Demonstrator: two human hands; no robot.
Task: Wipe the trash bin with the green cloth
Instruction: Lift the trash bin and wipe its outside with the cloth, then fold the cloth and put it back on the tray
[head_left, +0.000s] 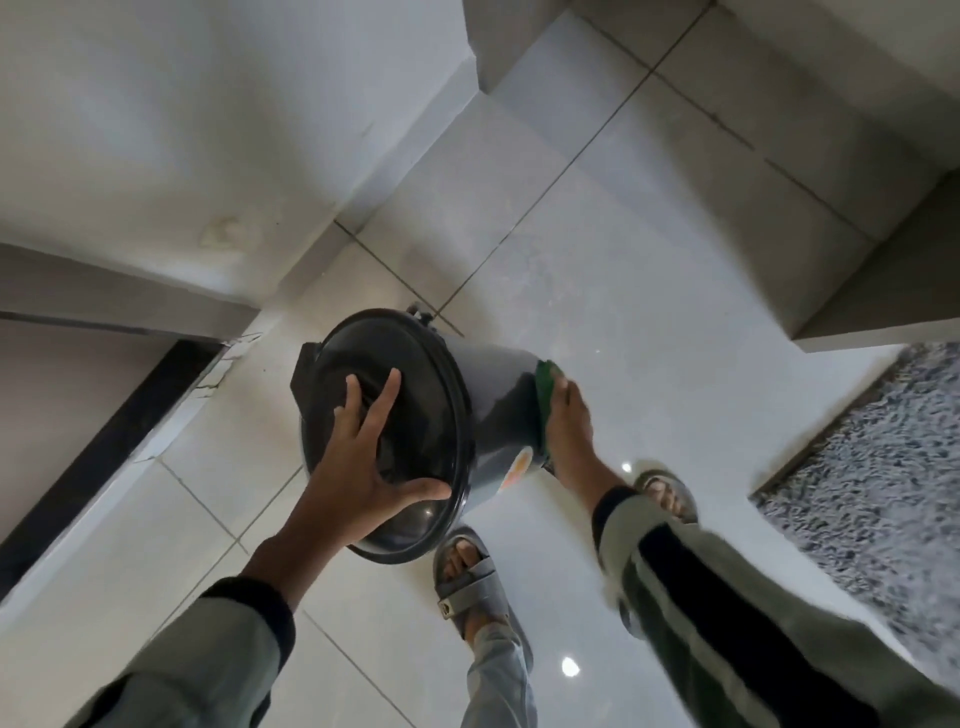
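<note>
- We steady the trash bin (415, 415) with our left hand (358, 462), palm flat on its dark lid (395, 410), fingers (387, 395) spread wide and gripping nothing; we judge that this bracing stops the bin from sliding or turning under the wiping pressure.
- The bin stands on the tiled floor (649, 260), just ahead of our feet and near the wall corner. It looks tilted, lid toward us, though the wide lens may exaggerate that.
- Our right hand (569, 431) presses the green cloth (545, 395) flat against the bin's grey side wall, on the right flank. The fingers lie extended over the cloth, pinning it to the wall rather than bunching it in a fist.
- With the cloth on the side wall, we judge that the wipe is under way on the body; we cannot tell how much of the surface is already clean.
- A small pale sticker or mark (519, 465) sits low on the wall, just beside our right wrist.
- Counting: one trash bin, one lid, one green cloth, two hands at work, two sandalled feet (left sandal (470, 582), right sandal (670, 493)).
- One shaggy grey rug (883, 467) lies well apart to the right, clear of the work.
</note>
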